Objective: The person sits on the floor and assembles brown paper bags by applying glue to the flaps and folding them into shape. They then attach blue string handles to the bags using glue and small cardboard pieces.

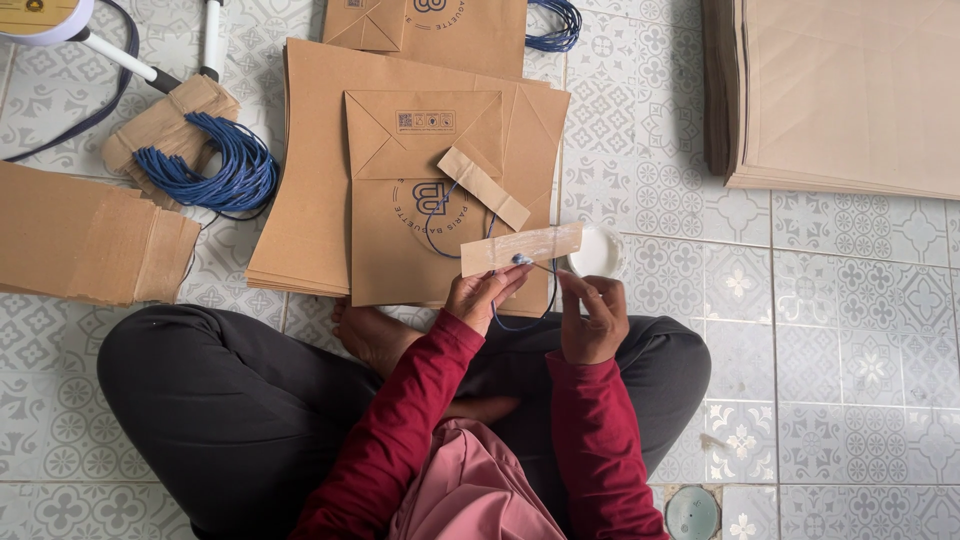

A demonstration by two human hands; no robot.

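My left hand [482, 293] pinches a brown paper strip [522, 247] that shines with wet glue, with a thin blue cord [440, 222] fixed to it and looping down. My right hand [594, 318] holds a thin stick whose tip touches the strip near my left fingers. A second paper strip [484, 187] on the same cord lies on the folded brown paper bag [400, 170] in front of me. That bag tops a stack of flat bags [310, 180]. A small white glue dish [600, 252] sits just beyond my right hand.
A bundle of blue cords [215, 165] lies at the left beside cut paper strips [165, 120] and folded cardboard [85, 240]. A large pile of brown sheets [840, 95] sits at the upper right. A tape roll [40, 18] is at the top left. The floor is patterned tile.
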